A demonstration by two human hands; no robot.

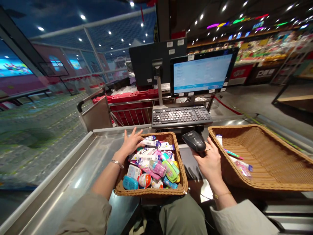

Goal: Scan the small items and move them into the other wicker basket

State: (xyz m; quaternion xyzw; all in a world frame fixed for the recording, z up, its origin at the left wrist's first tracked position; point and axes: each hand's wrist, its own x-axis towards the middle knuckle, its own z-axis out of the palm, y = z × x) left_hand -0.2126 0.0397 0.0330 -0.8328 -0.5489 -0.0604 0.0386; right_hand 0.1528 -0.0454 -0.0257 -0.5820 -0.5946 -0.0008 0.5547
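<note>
Left hand [132, 143] is spread wide just over a wicker basket [149, 192] crammed with candy packs [151, 160], while the right hand [207, 160] curls around a handheld barcode scanner [194, 141], kept handy beside a 2nd wicker basket [244, 130] holding only a few items.

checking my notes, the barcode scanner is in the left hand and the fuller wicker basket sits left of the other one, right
No, the head view shows the barcode scanner in the right hand, not the left hand. The fuller wicker basket does sit left of the other one.
</note>
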